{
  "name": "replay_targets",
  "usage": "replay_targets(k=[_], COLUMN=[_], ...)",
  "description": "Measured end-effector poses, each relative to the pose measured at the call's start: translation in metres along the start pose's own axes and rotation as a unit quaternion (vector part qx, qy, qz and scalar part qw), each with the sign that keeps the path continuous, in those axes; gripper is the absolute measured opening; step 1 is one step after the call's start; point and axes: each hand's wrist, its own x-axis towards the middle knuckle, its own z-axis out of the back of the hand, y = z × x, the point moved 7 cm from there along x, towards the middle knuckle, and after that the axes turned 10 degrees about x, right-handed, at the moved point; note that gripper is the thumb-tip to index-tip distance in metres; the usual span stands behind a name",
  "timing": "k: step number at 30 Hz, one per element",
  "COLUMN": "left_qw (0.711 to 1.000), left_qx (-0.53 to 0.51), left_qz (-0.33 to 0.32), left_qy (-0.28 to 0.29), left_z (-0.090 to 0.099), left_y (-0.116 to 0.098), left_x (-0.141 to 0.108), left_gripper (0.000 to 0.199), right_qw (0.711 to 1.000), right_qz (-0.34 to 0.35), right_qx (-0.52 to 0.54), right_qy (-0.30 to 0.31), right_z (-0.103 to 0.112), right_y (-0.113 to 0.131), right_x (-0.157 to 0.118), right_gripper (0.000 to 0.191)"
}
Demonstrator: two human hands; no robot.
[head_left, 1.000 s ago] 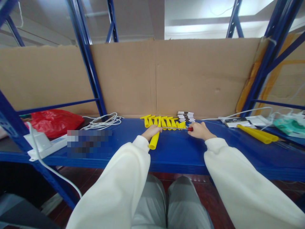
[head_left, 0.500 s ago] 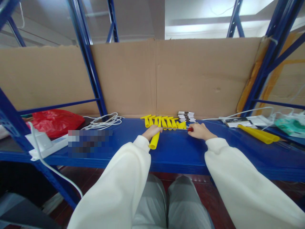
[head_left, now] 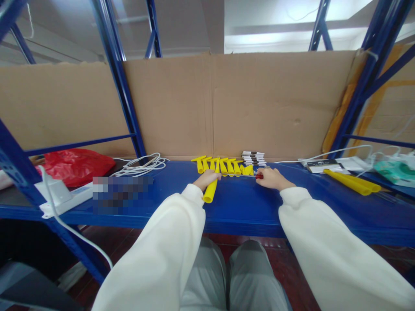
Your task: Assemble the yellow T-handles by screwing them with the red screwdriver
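Note:
My left hand (head_left: pixel 206 178) is closed round a yellow tube (head_left: pixel 210 191), whose open end points toward me. My right hand (head_left: pixel 271 178) grips the red handle (head_left: pixel 259 176) of a thin tool; its metal shaft (head_left: pixel 241 175) runs left to the tube at my left fingertips. Behind my hands, several yellow T-shaped pieces (head_left: pixel 223 166) lie in a row on the blue shelf (head_left: pixel 241 203). A stack of small black-and-white packets (head_left: pixel 253 158) sits at the right end of that row.
Two yellow tubes (head_left: pixel 352 183) lie at the right, beside white cables and a green-and-white package (head_left: pixel 397 169). At the left are a red plastic bag (head_left: pixel 78 166), coiled white cable (head_left: pixel 142 165) and a power strip (head_left: pixel 76 198). Cardboard (head_left: pixel 246 103) stands along the back.

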Motion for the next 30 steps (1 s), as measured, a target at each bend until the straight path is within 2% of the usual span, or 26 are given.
replay_targets(k=[4, 7, 12, 19, 24, 30], left_qw=[0.999, 0.999, 0.999, 0.999, 0.999, 0.999], left_qx=[0.007, 0.013, 0.008, 0.031, 0.027, 0.025], left_qz=[0.03, 0.03, 0.031, 0.032, 0.031, 0.018], left_qy=[0.006, 0.007, 0.016, 0.001, 0.009, 0.023], left_z=[0.0, 0.0, -0.001, 0.002, 0.001, 0.0], left_y=[0.001, -0.001, 0.0, -0.002, -0.003, -0.01], left_x=[-0.004, -0.005, -0.004, -0.006, -0.007, -0.013], left_gripper=[0.011, 0.009, 0.009, 0.003, 0.009, 0.022], right_qw=[1.0, 1.0, 1.0, 1.0, 1.0, 0.999], right_qz=[-0.001, 0.004, -0.021, -0.017, -0.016, -0.023], right_qx=[-0.03, -0.029, 0.004, -0.003, -0.016, -0.011], right_qy=[0.009, 0.012, 0.012, 0.005, 0.009, 0.022], right_z=[0.0, -0.001, -0.002, 0.0, -0.004, -0.006], right_y=[0.002, 0.0, -0.005, -0.002, -0.006, -0.007], right_x=[-0.001, 0.0, 0.001, 0.0, 0.003, 0.004], right_gripper=[0.014, 0.012, 0.02, 0.02, 0.017, 0.022])
